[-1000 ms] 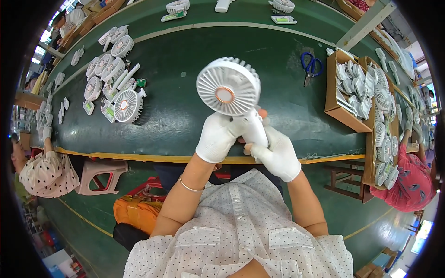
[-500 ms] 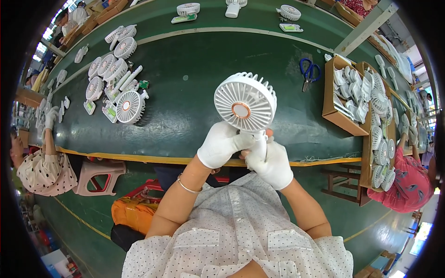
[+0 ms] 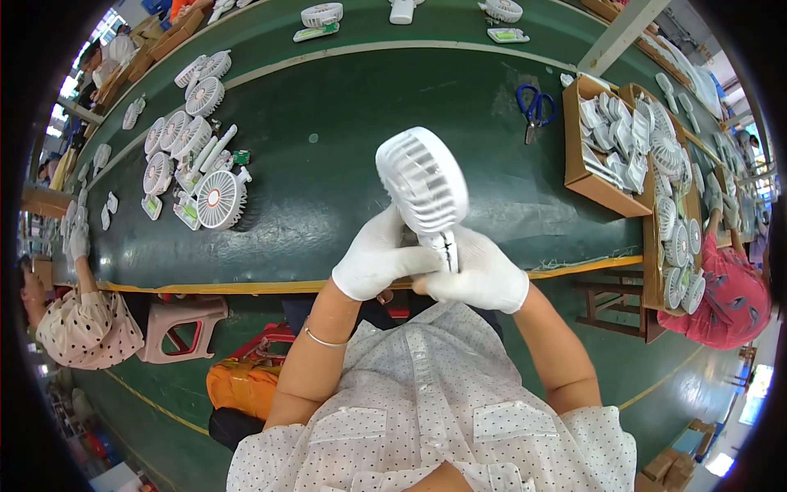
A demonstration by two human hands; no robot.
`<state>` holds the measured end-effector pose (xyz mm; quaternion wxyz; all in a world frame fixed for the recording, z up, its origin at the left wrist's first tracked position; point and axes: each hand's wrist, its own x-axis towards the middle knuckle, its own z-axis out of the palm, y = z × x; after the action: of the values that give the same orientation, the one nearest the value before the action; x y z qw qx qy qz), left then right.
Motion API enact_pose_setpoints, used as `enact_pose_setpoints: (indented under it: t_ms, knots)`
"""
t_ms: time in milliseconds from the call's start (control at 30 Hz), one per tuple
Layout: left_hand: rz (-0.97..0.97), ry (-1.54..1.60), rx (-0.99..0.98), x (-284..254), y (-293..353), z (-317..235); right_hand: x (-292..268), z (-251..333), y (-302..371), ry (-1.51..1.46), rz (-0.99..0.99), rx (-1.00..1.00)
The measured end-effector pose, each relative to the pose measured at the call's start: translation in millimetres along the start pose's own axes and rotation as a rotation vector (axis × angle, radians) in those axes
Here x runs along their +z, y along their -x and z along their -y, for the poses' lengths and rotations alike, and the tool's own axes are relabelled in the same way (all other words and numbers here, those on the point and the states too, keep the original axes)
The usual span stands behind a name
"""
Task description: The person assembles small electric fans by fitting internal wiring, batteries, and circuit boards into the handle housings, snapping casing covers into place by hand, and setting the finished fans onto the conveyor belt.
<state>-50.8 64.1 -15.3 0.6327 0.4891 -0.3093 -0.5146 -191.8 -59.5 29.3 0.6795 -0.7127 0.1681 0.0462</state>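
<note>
A white handheld fan (image 3: 422, 180) is held upright over the near edge of the green workbench (image 3: 344, 197). Its round caged head is turned so that the slatted side shows, and a dark line or gap runs down the handle top. My left hand (image 3: 379, 256), in a white glove, closes on the handle from the left. From the right, my gloved right hand (image 3: 482, 271) wraps round the same handle, thumb across its lower part. Both hands hide most of the handle.
To the left lie several fan heads (image 3: 174, 131) with loose handle parts and a green circuit board (image 3: 240, 157). Blue-handled scissors (image 3: 534, 108) lie at the right, beside a cardboard box (image 3: 607, 193) of white plastic parts. Co-workers sit at both sides; a stool (image 3: 182, 328) stands left.
The fan has turned about its handle, from its front grille with the copper-coloured ring facing me to its slatted side. My right hand has shifted its grip; the view has tilted slightly.
</note>
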Motion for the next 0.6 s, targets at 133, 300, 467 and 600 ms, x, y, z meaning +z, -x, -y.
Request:
enact_pose_setpoints:
  t_ms: [133, 300, 467, 600]
  knots:
    - [-0.052, -0.135, -0.002, 8.3, -1.8, -3.7, 14.8, -21.0, -12.2, 0.061, -0.202, -0.072]
    - [-0.062, -0.189, 0.069, 14.1, -4.1, -3.3, 23.2, -30.1, -18.2, 0.32, -0.413, -0.231]
    - [-0.192, -0.145, 0.152, 17.0, -8.0, 9.4, 11.2, -22.1, -28.7, 0.092, -0.186, 0.012]
    - [-0.267, -0.045, 0.077, 19.9, -6.1, 11.9, 5.6, -0.2, -22.5, -0.22, -0.172, 0.238]
